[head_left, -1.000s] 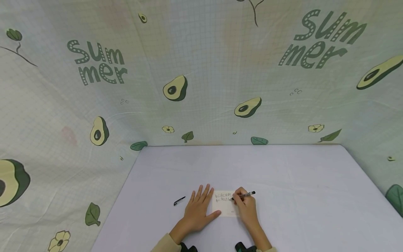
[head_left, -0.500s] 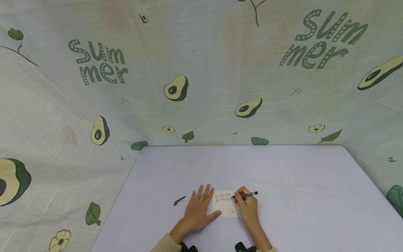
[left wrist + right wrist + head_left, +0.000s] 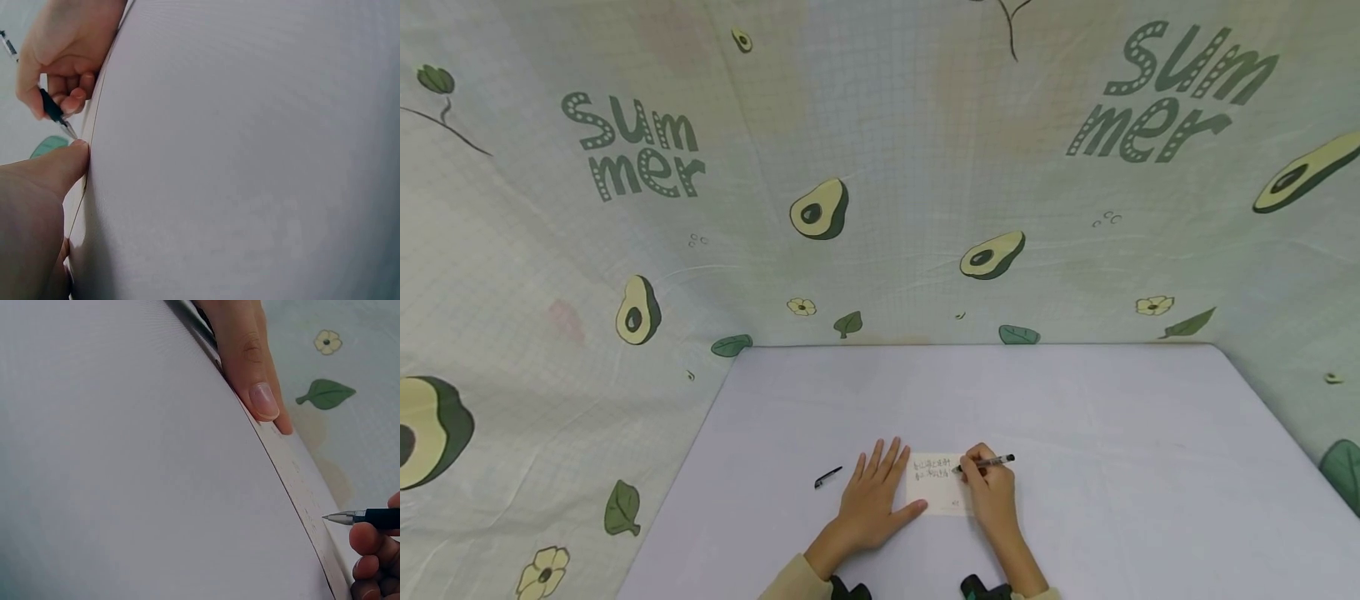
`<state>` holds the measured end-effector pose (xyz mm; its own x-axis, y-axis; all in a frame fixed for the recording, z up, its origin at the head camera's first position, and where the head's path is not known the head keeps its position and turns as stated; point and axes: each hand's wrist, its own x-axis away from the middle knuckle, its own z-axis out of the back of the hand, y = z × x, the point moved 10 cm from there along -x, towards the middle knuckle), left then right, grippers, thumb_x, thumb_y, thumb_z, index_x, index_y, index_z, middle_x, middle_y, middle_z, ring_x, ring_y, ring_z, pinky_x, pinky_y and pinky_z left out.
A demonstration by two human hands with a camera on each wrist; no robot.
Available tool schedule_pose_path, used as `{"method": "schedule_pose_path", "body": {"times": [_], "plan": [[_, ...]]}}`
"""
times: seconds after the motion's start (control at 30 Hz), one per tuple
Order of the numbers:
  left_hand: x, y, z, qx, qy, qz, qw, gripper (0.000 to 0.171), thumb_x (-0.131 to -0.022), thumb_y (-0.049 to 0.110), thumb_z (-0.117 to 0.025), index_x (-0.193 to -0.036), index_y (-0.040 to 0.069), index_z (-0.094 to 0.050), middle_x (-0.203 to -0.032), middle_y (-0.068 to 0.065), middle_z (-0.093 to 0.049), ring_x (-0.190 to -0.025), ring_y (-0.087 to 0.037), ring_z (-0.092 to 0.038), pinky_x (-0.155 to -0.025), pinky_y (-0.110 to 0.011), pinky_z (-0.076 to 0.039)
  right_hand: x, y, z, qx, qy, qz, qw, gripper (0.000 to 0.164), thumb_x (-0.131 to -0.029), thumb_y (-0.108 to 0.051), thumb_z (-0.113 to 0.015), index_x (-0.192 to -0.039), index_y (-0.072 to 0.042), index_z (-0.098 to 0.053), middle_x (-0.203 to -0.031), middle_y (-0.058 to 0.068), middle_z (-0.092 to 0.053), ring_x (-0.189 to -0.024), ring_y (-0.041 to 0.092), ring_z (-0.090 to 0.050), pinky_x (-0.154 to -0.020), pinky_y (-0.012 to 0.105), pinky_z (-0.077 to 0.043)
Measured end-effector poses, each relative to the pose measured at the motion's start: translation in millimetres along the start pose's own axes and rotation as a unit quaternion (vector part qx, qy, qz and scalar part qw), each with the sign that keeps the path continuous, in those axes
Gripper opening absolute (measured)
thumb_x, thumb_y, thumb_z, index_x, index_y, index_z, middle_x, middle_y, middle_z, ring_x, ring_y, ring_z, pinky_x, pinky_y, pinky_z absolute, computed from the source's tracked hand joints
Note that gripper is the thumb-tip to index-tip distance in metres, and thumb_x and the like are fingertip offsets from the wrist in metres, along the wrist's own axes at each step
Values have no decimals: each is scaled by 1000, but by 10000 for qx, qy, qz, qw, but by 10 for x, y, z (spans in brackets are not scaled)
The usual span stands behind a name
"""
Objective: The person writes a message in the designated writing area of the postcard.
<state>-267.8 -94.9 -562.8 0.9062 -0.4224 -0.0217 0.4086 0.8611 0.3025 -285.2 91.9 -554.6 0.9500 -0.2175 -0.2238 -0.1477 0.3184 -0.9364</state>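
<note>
A small cream sheet of paper [image 3: 938,502] lies on the table with two lines of handwriting near its top and a small mark at its lower right. My left hand [image 3: 871,508] rests flat with fingers spread, its thumb [image 3: 70,161] on the paper's left edge. In my right hand [image 3: 992,500] a black pen [image 3: 996,461] is pinched between thumb and fingers. Its metal tip [image 3: 337,517] points at the paper, at the end of the second line. The right hand covers the paper's right edge.
A black pen cap [image 3: 828,477] lies left of the left hand. The table [image 3: 1075,408] has a white cover and meets a printed avocado cloth [image 3: 895,167] behind and at both sides. Dark wrist devices [image 3: 985,588] show at the bottom edge.
My right hand and the pen have shifted slightly right along the second line, and that line has a little more writing. The left hand and the pen cap stay in place.
</note>
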Motion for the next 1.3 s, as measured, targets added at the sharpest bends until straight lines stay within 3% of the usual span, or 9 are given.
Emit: {"method": "schedule_pose_path", "body": {"times": [0.8,1.17,1.3], "plan": [[-12,-15,-9,-80,-184,143,9997,87,-97,67,-41,-160,9,-22,-166,-9,-11,-151,-35,-7,-118,-57,-12,-12,0,6,-162,-46,-7,9999,21,-90,0,-61,-71,-9,-59,-54,0,-53,-49,7,-46,-45,19,-35],[-5,-3,-1,66,-3,23,10000,87,-97,66,-42,-159,7,-24,-165,-12,-14,-150,-38,-9,-116,-61,-13,4,-21,48,-176,164,46,9997,20,-91,0,-60,-72,-8,-59,-56,-1,-54,-52,7,-48,-46,21,-37],[-5,7,12,112,67,-24,9999,86,-98,65,-43,-158,6,-25,-165,-13,-15,-150,-39,-10,-116,-62,-13,-9,19,90,-441,347,-134,9983,15,-94,-2,-62,-80,-5,-60,-63,3,-60,-59,10,-55,-53,18,-42]]}}
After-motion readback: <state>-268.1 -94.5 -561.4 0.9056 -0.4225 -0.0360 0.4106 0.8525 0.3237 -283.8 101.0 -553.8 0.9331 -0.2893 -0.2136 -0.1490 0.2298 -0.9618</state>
